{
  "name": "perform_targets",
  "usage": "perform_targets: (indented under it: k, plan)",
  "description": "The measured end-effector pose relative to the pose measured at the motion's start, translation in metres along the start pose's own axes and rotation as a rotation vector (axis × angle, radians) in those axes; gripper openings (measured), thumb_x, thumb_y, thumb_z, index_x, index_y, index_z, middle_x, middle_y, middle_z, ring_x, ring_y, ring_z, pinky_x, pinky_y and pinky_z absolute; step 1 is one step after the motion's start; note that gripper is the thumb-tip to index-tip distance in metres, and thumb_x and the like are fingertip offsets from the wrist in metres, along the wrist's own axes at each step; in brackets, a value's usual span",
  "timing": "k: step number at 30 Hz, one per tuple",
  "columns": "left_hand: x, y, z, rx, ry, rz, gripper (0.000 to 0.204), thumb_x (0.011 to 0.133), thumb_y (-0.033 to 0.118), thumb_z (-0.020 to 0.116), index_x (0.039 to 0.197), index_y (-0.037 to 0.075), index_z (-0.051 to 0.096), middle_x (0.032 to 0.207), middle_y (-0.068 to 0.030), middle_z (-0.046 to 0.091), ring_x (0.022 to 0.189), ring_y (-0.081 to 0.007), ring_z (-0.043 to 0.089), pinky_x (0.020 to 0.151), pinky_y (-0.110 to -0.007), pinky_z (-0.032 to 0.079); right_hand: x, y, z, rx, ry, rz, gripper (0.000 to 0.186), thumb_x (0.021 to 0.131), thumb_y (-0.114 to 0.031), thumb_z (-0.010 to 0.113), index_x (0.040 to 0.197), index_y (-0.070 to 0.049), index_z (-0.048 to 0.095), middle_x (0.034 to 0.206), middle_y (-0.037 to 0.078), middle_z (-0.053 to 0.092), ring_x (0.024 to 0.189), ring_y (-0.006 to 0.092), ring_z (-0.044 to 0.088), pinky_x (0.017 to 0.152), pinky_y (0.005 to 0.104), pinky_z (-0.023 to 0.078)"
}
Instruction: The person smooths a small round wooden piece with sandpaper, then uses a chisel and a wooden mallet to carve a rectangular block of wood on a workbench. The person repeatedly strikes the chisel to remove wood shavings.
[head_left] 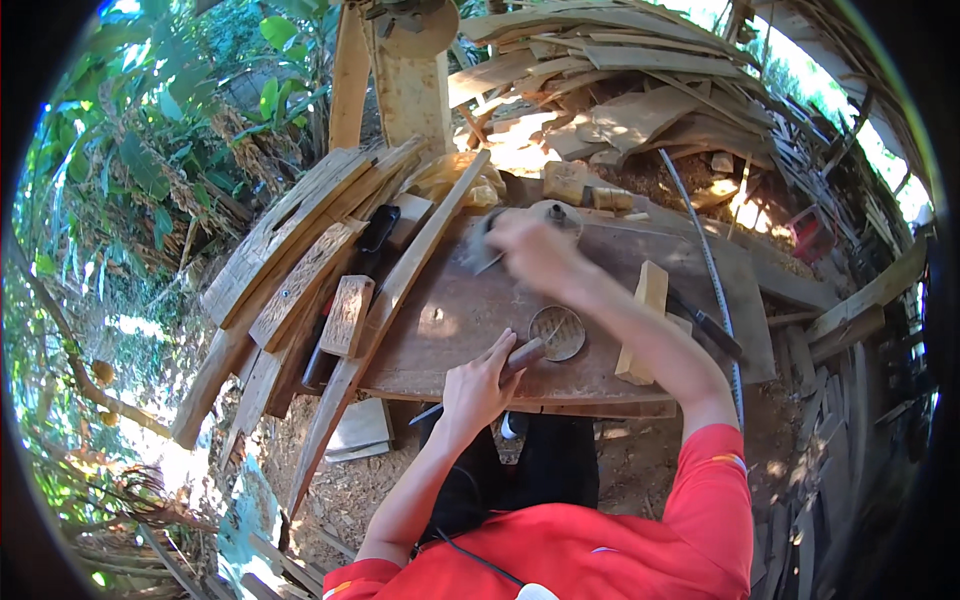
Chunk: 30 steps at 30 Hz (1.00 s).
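My left hand point(478, 397) is closed around a tool with a wooden handle point(527, 354), at the near edge of a brown work table point(440, 320). Its thin dark blade point(426, 413) sticks out on the left, over the edge; it looks like a chisel. Beside the handle's end lies a round, shallow dish point(556, 333) with a pale rim. Farther off, my right hand point(528, 246) is closed and blurred by motion above the table. A smeared grey thing point(478, 243) shows at its fingers; I cannot make out its kind. Behind it is a round metal object point(557, 215).
Long boards point(290, 230) and a carved wooden block point(346, 315) crowd the table's left side. Right of my arm lie a pale wood block point(645, 300), a dark-handled tool point(715, 330) and a long thin strip point(705, 250). A wooden post point(415, 90) rises behind; planks point(620, 60) are piled beyond.
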<state>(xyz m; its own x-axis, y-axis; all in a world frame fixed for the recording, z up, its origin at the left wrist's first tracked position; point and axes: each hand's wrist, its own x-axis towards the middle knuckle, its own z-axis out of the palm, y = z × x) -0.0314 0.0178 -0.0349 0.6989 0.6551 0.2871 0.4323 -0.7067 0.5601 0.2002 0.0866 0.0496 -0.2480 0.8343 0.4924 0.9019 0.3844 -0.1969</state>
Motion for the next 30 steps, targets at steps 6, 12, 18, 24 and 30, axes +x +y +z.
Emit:
perform_targets:
  k: [6, 12, 18, 24, 30]
  plan:
    - [0.007, 0.006, 0.004, 0.002, 0.002, 0.057, 0.056, 0.095, 0.034, 0.074, 0.145, 0.012, 0.062, 0.123, -0.0151, 0.076, 0.091, -0.0375, 0.076, 0.076, -0.048, 0.061, 0.028, -0.009, 0.122, -0.453, -0.164, -0.02, 0.011, 0.087, -0.01, 0.067, 0.091, -0.008, 0.077, 0.098, 0.009, 0.074, 0.096, 0.0273, 0.074, 0.082, 0.0434, 0.063]
    - [0.006, 0.005, 0.0, 0.013, -0.01, 0.01, 0.055, 0.096, 0.034, 0.074, 0.145, 0.012, 0.062, 0.124, -0.015, 0.076, 0.092, -0.038, 0.076, 0.079, -0.048, 0.061, 0.082, 0.032, 0.09, -0.442, -0.295, 0.357, 0.013, 0.093, -0.008, 0.068, 0.097, -0.01, 0.08, 0.107, 0.011, 0.08, 0.106, 0.0272, 0.077, 0.082, 0.0387, 0.062]
    - [0.004, 0.005, 0.007, -0.014, 0.015, 0.039, 0.052, 0.095, 0.033, 0.074, 0.142, 0.012, 0.064, 0.127, -0.0148, 0.075, 0.092, -0.038, 0.076, 0.079, -0.048, 0.061, 0.034, 0.018, 0.068, -0.572, -0.437, 0.286, 0.012, 0.086, -0.006, 0.071, 0.091, -0.01, 0.081, 0.102, 0.014, 0.078, 0.103, 0.0272, 0.077, 0.078, 0.0408, 0.063]
    - [-0.015, -0.002, -0.009, -0.008, -0.144, 0.018, 0.048, 0.089, 0.025, 0.078, 0.134, 0.011, 0.07, 0.118, -0.0161, 0.077, 0.091, -0.037, 0.077, 0.078, -0.047, 0.062, -0.026, -0.041, 0.066, -0.171, -0.27, -0.035, 0.015, 0.084, -0.008, 0.07, 0.096, -0.003, 0.077, 0.103, 0.017, 0.075, 0.097, 0.0327, 0.075, 0.081, 0.0409, 0.063]
    - [-0.063, 0.033, -0.085, -0.34, -0.225, 0.097, 0.048, 0.077, 0.009, 0.083, 0.125, 0.009, 0.076, 0.1, -0.0155, 0.08, 0.088, -0.0333, 0.079, 0.076, -0.04, 0.062, -0.061, -0.133, 0.085, -0.205, -0.255, -0.085, 0.016, 0.085, -0.011, 0.067, 0.099, -0.004, 0.073, 0.112, 0.014, 0.072, 0.105, 0.0272, 0.068, 0.087, 0.0373, 0.058]
